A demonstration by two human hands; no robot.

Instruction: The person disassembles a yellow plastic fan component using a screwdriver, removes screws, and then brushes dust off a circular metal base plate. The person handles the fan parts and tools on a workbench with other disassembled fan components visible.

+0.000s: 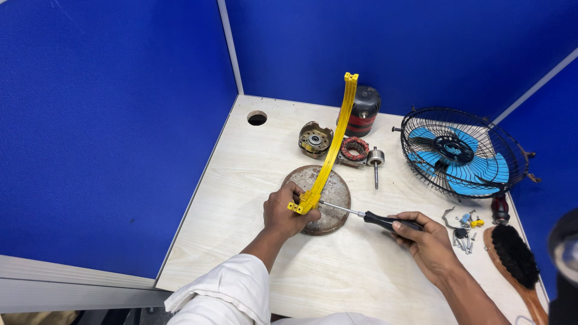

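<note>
My left hand [284,212] grips the lower end of a long curved yellow plastic arm [333,139], which rises from a round, worn metal base disc [317,180] lying flat on the table. My right hand [425,238] holds a black-handled screwdriver [367,217]. Its metal shaft points left, and the tip meets the yellow arm's foot just beside my left fingers.
Behind the disc lie a brass-coloured motor housing [315,139], a copper-wound stator [354,148], a rotor on a shaft [376,161] and a black-and-red motor cover [363,111]. A caged blue-bladed fan [459,153] lies right; screws and small parts [466,232] and a wooden brush [513,257] sit near my right hand.
</note>
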